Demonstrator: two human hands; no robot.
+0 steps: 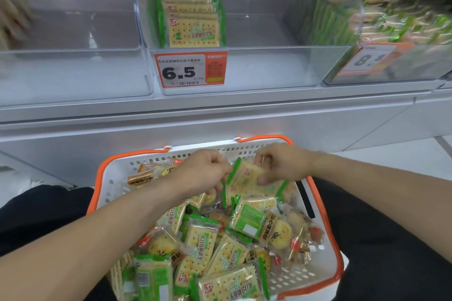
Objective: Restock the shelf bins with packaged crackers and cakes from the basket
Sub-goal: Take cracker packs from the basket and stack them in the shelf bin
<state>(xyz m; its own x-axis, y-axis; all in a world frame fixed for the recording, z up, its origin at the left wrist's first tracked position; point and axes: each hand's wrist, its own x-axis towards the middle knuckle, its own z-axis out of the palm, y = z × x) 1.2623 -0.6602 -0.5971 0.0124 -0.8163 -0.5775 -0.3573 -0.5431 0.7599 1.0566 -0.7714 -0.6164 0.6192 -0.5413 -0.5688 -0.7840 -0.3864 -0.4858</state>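
Cracker packs [247, 176] pinched between left hand [205, 173] and right hand [281, 164] fingers, above basket [327, 273]; clear shelf bin [256, 68] beyond fingers.

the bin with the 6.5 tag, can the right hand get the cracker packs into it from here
Probably yes. The bin is open at the top, with only one row of crackers at its left. The right hand, gripping a cracker pack over the basket, has nothing between.

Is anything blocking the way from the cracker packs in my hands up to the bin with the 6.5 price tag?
Nothing visible blocks it. Both hands hold cracker packs over the basket, and the bin is open-fronted, with free space beside its row.
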